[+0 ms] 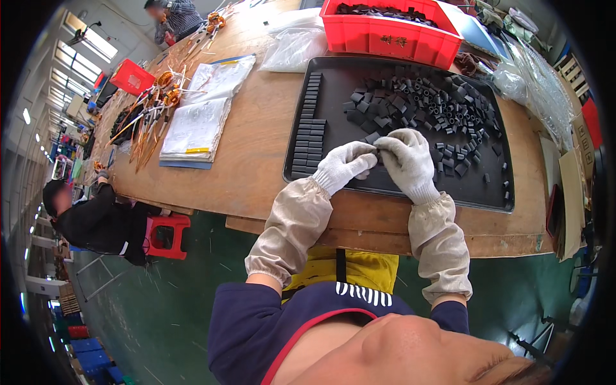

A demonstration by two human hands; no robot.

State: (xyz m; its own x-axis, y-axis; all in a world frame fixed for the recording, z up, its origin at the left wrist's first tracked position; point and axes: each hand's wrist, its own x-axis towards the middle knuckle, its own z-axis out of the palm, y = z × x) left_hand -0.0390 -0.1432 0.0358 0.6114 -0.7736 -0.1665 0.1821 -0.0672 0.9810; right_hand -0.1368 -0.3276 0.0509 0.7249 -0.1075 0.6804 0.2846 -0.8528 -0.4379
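Observation:
Both my hands wear white gloves and meet over the near edge of a black tray (401,198). My left hand (348,167) and my right hand (408,162) are pinched together fingertip to fingertip. Between them is a small black piece, mostly hidden by the gloves. Loose short black tubes (420,96) lie in a scattered heap across the tray, beyond and to the right of my hands. Along the tray's left side, similar black pieces (309,142) are lined up in neat rows, left of my left hand.
A red bin (391,43) of dark pieces stands behind the tray, beside a clear plastic bag (294,50). Left of the tray lie papers (196,127) and copper coils with wires (168,90). Another person (96,218) sits at the table's left; one more is farther back.

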